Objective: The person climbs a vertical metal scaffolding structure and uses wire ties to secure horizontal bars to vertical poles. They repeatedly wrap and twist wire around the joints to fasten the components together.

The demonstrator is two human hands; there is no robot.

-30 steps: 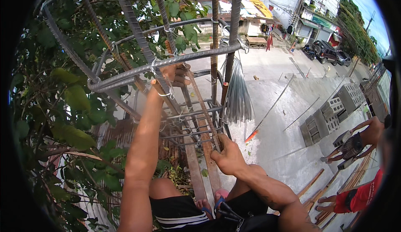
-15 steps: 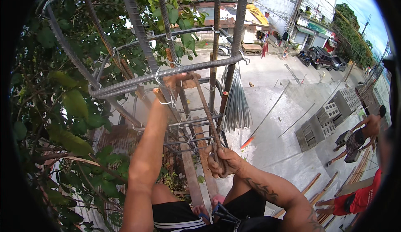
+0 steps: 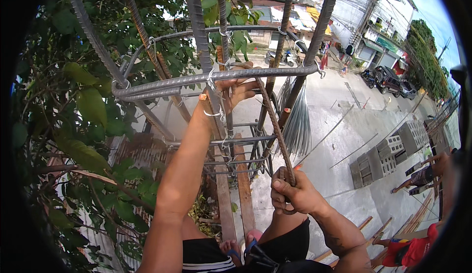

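In front of me stands a cage of ribbed steel bars, with uprights (image 3: 197, 22) ringed by bent steel hoops (image 3: 182, 80) and tied with thin wire (image 3: 211, 78). My left hand (image 3: 236, 90) reaches inside, behind the front hoop, its fingers stretched out and apart; the hoop and an upright partly hide it. My right hand (image 3: 295, 192) is closed round the lower end of a rusty bent steel rod (image 3: 271, 113). The rod slants up to the left, its upper end passing by the front hoop close to my left fingers. A bundle of tie wire (image 3: 298, 120) hangs at the cage's right side.
Wooden planks (image 3: 244, 189) lie below, by my feet. Leafy branches (image 3: 91, 110) crowd the left. At right are stacked concrete blocks (image 3: 378, 155), a person in red (image 3: 413, 248) and another person (image 3: 427, 174). Parked vehicles (image 3: 386, 80) stand on the street beyond.
The view has shifted, so the cage sits farther right. My left fingers have spread from the rod's upper end, and my right hand has moved right with the rod's lower end.
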